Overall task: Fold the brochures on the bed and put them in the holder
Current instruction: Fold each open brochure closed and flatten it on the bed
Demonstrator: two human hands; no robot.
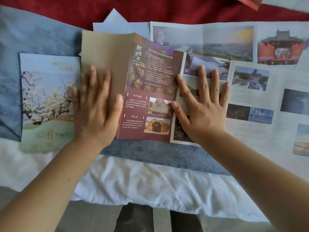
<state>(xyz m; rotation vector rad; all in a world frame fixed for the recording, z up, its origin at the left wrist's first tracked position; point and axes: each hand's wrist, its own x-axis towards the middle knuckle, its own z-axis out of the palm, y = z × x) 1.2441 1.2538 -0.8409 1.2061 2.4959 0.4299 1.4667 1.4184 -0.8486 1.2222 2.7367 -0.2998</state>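
My left hand (95,104) is flat on the brochure (147,91) mid-fold, and my right hand (200,106) is flat on the next sheet (195,64). Most others are unfolded, no holder in sight.

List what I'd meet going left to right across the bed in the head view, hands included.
Folded green brochure with white blossoms → left hand → maroon brochure with purple flower photos → right hand → unfolded pale brochure with blue park photo.
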